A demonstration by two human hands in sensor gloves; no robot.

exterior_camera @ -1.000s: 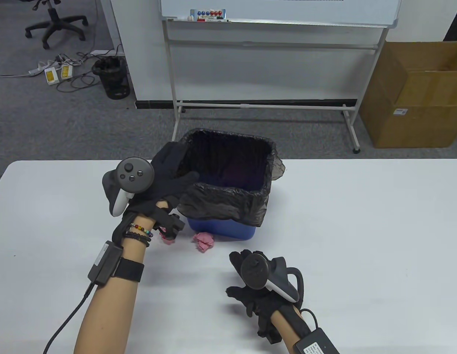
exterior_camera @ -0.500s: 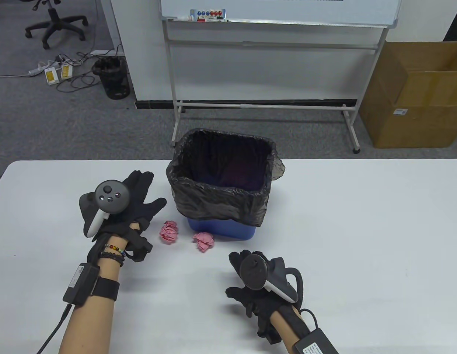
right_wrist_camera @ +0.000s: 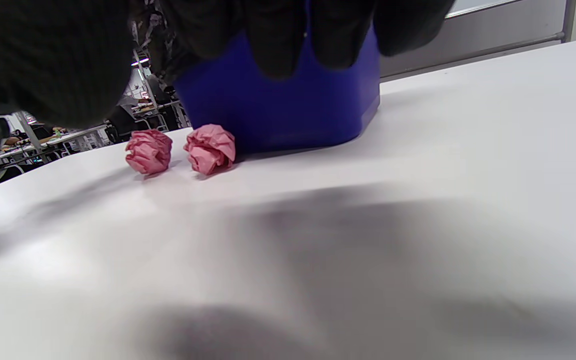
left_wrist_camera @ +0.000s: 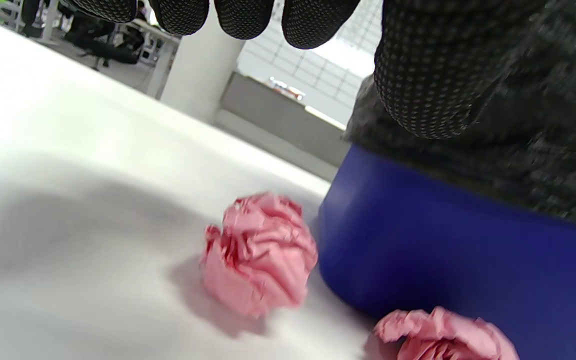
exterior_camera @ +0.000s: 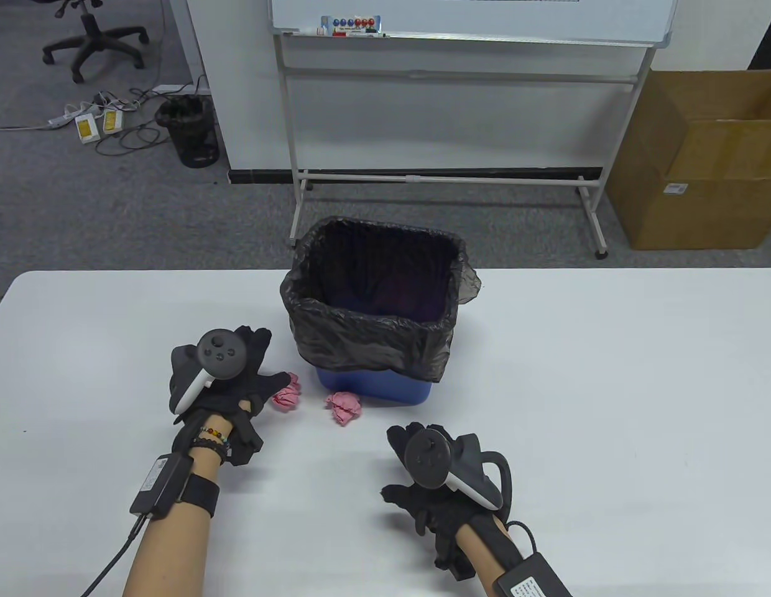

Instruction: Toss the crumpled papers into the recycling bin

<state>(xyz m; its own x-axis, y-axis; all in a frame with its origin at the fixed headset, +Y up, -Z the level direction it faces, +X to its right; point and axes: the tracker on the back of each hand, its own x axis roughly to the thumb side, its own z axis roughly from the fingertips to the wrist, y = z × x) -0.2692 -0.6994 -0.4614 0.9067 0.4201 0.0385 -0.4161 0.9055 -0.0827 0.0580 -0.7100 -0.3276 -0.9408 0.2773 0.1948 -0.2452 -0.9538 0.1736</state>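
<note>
Two crumpled pink paper balls lie on the white table in front of the blue recycling bin, which is lined with a black bag. My left hand is open just left of the left ball, with its thumb beside the ball. In the left wrist view the fingers hang above that ball without holding it. The other ball lies by the bin's base. My right hand rests open and empty on the table, nearer to me than the balls. Both balls show in the right wrist view.
The bin stands near the table's far edge. Beyond the table are a whiteboard stand, a cardboard box and a black floor bin.
My left hand left the bin's rim, came back down left of the bin, then moved right to the left paper ball. The right hand has not moved.
</note>
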